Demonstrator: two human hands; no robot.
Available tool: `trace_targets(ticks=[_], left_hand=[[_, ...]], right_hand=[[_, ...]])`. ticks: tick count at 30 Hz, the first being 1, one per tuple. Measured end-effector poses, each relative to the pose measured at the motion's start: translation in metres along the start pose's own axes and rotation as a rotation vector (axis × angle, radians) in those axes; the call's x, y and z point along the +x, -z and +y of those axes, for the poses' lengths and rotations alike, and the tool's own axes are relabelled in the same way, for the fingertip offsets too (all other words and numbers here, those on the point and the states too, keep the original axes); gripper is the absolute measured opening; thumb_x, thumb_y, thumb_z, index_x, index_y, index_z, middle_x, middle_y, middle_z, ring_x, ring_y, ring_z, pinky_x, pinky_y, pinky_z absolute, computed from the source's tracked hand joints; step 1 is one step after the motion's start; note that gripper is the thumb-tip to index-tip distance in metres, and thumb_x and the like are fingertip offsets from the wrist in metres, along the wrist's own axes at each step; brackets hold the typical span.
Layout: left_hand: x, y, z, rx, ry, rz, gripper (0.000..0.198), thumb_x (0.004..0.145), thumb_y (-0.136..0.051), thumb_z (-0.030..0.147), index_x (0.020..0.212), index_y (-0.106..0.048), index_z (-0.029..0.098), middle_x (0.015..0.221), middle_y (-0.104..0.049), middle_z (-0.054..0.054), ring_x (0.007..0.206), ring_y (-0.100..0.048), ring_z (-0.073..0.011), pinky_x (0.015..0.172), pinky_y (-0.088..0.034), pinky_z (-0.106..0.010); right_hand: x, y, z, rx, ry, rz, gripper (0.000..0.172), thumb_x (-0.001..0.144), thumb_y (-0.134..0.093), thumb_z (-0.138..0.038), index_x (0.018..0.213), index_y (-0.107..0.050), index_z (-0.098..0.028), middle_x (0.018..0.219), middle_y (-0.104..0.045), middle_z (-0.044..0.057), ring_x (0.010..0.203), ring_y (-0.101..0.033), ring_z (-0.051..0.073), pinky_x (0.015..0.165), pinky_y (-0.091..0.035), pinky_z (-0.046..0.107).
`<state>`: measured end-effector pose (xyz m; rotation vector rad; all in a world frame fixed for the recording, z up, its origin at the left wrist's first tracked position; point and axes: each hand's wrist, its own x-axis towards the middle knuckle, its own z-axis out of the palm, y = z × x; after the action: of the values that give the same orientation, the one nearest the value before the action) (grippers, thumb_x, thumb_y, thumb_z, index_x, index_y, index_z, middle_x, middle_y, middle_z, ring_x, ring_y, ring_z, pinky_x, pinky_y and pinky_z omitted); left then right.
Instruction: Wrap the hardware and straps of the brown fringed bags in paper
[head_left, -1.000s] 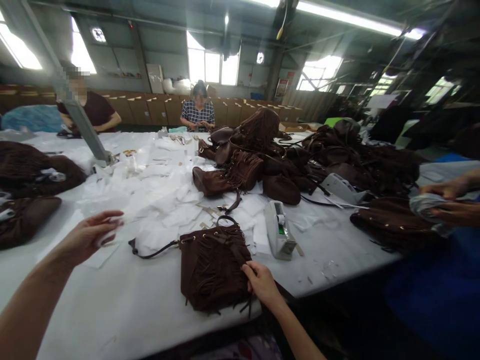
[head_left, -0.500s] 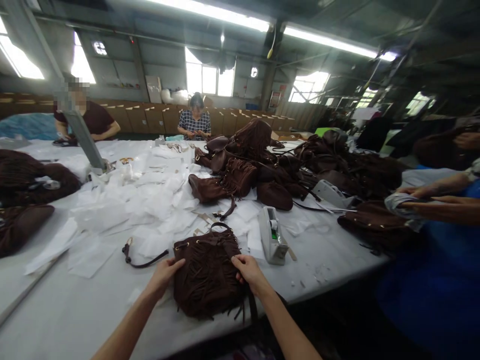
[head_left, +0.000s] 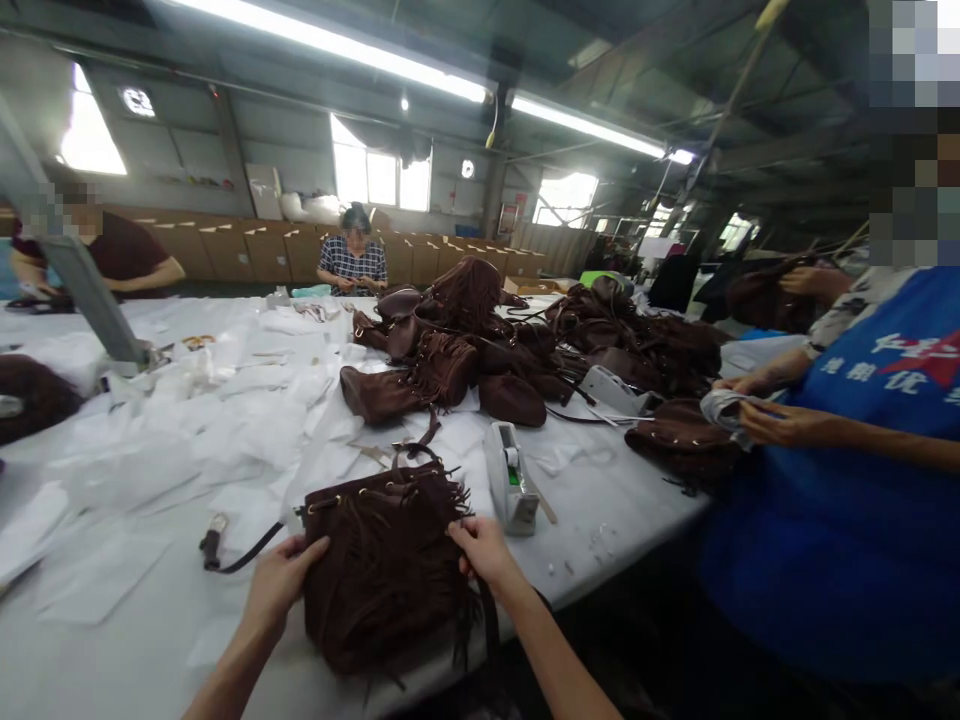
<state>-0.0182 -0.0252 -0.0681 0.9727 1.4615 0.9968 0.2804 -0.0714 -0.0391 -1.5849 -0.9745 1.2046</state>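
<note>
A dark brown fringed drawstring handbag (head_left: 375, 570) stands close in front of me at the table's near edge. My left hand (head_left: 281, 580) pinches its left side, thumb on the front and fingers behind. At the upper right side, my right hand (head_left: 480, 548) pinches the bag between thumb and curled fingers, by the fringe. Metal eyelets run along the bag's top, with a small loop handle above. A dark strap with a buckle (head_left: 214, 545) reaches out to the left on the white tabletop. Another strap hangs down under my right hand.
A grey tape dispenser (head_left: 512, 480) stands just right of the bag. Behind it lies a heap of brown bags (head_left: 450, 350). White paper sheets (head_left: 202, 430) cover the left. A co-worker in a blue apron (head_left: 840, 520) handles grey cloth at the right; two people sit across the table.
My view has turned right, showing more of the co-worker in blue. The bag is nearer and tilted more, its left side lifted. Both hands keep their hold.
</note>
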Motion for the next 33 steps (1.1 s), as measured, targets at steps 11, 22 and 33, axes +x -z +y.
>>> trace_targets(ticks=[11,22,33], left_hand=[[0.015,0.003,-0.035,0.051,0.054,-0.07,0.031,0.062,-0.074,0.041,0.072,-0.072,0.012,0.066,-0.074,-0.008,0.07,-0.069,-0.0275,0.062,-0.055,-0.033],[-0.002,0.096,0.036,-0.306,-0.021,0.123,0.053,0.06,-0.08,0.019,0.111,-0.063,0.021,0.087,-0.074,-0.006,0.063,-0.068,-0.015,0.05,-0.054,-0.019],[-0.082,-0.06,0.048,-0.47,0.05,-0.261,0.049,0.059,-0.081,0.039,0.099,-0.058,0.02,0.081,-0.073,-0.003,0.06,-0.065,-0.0149,0.053,-0.05,-0.023]], right_hand=[[-0.014,0.014,0.039,0.118,-0.129,-0.042,0.047,0.067,-0.066,-0.061,0.075,-0.061,-0.015,0.05,-0.053,-0.005,0.039,-0.048,0.008,0.035,-0.033,0.017],[-0.03,0.031,0.014,-0.019,0.038,0.092,0.038,0.075,-0.056,-0.054,0.072,-0.058,-0.016,0.043,-0.048,-0.007,0.03,-0.03,0.005,0.032,-0.018,0.018],[-0.076,-0.05,-0.008,0.078,0.28,-0.22,0.042,0.081,-0.058,-0.051,0.106,-0.064,-0.018,0.083,-0.063,0.002,0.066,-0.055,0.013,0.057,-0.044,0.022]])
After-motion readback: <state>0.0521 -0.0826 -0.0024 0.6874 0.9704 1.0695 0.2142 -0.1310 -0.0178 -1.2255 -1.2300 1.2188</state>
